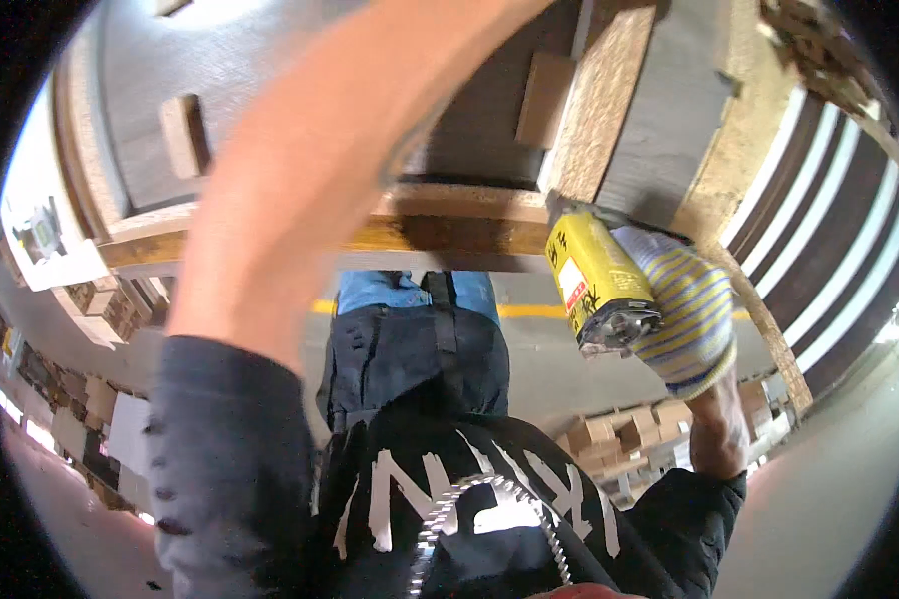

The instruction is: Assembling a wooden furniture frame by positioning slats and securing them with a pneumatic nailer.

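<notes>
My right hand point(684, 304), in a grey glove with yellow and blue stripes, is wrapped round a yellow nail gun point(601, 275) with a dark end cap. The gun's dark nose points away from me, at the corner where a chipboard strip point(609, 100) meets the near wooden rail point(449, 235) of a panel frame. Its exact contact with the wood is hidden. My bare left forearm point(290, 180), slightly blurred, reaches across the frame toward the top edge, and its hand lies outside the picture.
Small wooden blocks point(183, 135) stand on the dark panel point(350, 50). At right is a dark surface with white stripes point(819, 220), bordered by chipboard. Stacked boxes or boards point(619, 434) lie on the floor beyond, and a yellow line point(534, 310) crosses it.
</notes>
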A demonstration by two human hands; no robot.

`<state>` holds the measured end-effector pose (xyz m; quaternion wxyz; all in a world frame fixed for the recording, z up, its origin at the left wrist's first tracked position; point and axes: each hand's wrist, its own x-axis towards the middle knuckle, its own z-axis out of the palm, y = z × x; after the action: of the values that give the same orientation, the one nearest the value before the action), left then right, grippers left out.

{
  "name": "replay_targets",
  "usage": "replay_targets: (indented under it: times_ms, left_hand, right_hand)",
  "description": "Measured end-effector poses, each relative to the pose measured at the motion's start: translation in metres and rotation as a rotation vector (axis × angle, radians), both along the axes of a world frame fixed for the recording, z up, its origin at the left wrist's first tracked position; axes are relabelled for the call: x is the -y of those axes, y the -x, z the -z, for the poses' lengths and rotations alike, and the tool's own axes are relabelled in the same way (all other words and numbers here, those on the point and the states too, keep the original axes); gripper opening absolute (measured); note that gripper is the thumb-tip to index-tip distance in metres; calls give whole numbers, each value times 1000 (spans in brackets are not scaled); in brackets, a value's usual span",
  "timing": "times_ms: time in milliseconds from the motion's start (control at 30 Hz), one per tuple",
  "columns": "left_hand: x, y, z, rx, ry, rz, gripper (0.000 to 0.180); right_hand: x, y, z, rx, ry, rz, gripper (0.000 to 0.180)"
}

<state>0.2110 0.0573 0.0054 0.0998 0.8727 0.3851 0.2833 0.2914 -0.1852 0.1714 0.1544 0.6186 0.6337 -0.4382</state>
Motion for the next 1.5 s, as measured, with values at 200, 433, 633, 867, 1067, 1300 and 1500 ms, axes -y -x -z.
replay_targets:
  times_ms: [200, 433, 633, 867, 1067, 1300, 1500]
  left_hand:
    - [63, 85, -11, -43, -25, 2, 49]
    - [188, 300, -50, 89, 496, -493, 9]
    - [41, 344, -95, 54, 121, -382, 16]
    - [-148, 385, -51, 84, 7, -468, 18]
    - [-236, 515, -14, -264, 426, -989, 51]
    - [-228, 527, -43, -127, 299, -601, 27]
    - [-164, 292, -129, -353, 383, 163, 26]
  right_hand:
    - [64, -31, 31, -139, -522, 495, 56]
    - [41, -82, 100, 490, -458, 620, 82]
    - [42, -92, 124, 557, -358, 607, 97]
    - [71, -87, 100, 266, -523, 912, 61]
    - [117, 11, 62, 82, -474, 1402, 46]
    - [91, 52, 47, 249, -207, 1162, 35]
    - [-29, 39, 41, 247, -557, 857, 70]
